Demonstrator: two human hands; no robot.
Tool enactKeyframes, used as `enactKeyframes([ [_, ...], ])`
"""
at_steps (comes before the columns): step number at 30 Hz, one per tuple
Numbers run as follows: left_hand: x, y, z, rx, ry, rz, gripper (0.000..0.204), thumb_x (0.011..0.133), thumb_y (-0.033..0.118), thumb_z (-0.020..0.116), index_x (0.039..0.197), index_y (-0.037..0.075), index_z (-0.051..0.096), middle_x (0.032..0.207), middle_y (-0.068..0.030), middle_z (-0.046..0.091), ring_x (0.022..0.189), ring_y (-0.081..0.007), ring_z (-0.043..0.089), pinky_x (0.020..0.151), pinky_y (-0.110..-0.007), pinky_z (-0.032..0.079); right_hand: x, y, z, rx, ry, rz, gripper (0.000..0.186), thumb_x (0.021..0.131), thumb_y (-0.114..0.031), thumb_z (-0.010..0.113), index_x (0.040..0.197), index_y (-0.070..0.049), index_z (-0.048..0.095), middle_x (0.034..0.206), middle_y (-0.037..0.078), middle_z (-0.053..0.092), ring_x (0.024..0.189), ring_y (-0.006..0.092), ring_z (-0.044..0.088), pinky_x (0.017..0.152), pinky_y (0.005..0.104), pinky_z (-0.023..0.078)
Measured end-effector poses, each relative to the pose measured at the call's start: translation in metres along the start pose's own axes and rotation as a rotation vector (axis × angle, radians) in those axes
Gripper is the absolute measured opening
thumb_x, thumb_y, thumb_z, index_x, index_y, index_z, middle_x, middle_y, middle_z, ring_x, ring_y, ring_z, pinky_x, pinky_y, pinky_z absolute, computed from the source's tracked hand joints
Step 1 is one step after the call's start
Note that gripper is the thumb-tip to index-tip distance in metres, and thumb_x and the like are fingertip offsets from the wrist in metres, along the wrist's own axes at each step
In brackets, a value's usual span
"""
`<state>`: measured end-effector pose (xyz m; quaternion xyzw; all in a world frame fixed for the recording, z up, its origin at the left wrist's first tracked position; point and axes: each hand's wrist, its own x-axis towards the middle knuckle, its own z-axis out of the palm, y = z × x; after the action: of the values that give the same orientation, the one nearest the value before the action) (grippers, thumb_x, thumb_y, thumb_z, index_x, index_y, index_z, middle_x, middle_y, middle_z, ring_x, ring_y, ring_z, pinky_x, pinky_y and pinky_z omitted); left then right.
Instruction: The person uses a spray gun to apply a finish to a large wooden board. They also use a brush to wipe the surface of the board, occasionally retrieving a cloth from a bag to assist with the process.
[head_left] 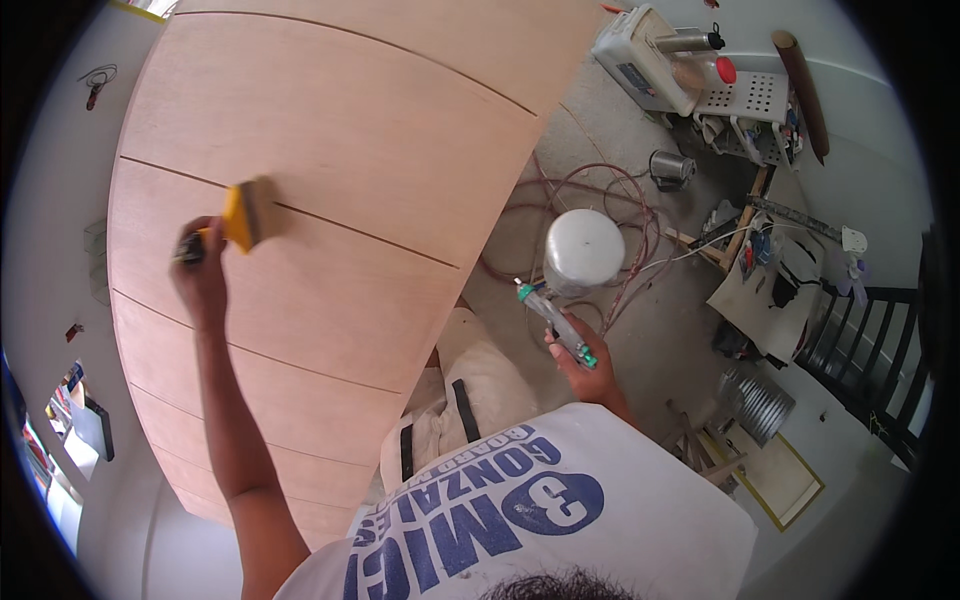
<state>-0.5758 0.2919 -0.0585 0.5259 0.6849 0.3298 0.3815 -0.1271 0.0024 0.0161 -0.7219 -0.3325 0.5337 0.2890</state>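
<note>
your left hand [205,262] grips a yellow brush [241,218] at frame left, right hand [588,378] a green-ended tool [553,321]; can't tell how much wood panel [320,290] is done.

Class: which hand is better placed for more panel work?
Probably the left hand: it grips a yellow tool over the panel; the right hand, beyond the panel's edge, holds a green-ended tool.
</note>
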Motion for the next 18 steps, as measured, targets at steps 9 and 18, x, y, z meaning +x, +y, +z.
enactKeyframes([
  [9, -0.049, -0.001, -0.057, -0.065, 0.226, -0.04, 0.028, 0.099, 0.022, 0.068, 0.11, -0.004, 0.066, 0.105, -0.012, 0.067, 0.098, -0.0188, 0.069, 0.086, -0.034, 0.062, 0.028, 0.007, 0.071, -0.163, -0.026, -0.083, 0.049, 0.096, -0.009, 0.063, 0.144, -0.004, 0.051, 0.124, 0.021, 0.064, 0.111, 0.0311, 0.064, 0.095, 0.0361, 0.048],
  [18, -0.171, -0.038, -0.082, -0.233, 0.293, -0.31, 0.028, 0.099, 0.024, 0.068, 0.109, -0.001, 0.065, 0.103, -0.0099, 0.065, 0.095, -0.0173, 0.068, 0.079, -0.032, 0.062, 0.047, -0.025, 0.112, -0.139, -0.107, -0.02, 0.051, 0.095, -0.007, 0.063, 0.144, -0.001, 0.05, 0.131, 0.022, 0.062, 0.118, 0.0286, 0.062, 0.101, 0.0334, 0.046],
])
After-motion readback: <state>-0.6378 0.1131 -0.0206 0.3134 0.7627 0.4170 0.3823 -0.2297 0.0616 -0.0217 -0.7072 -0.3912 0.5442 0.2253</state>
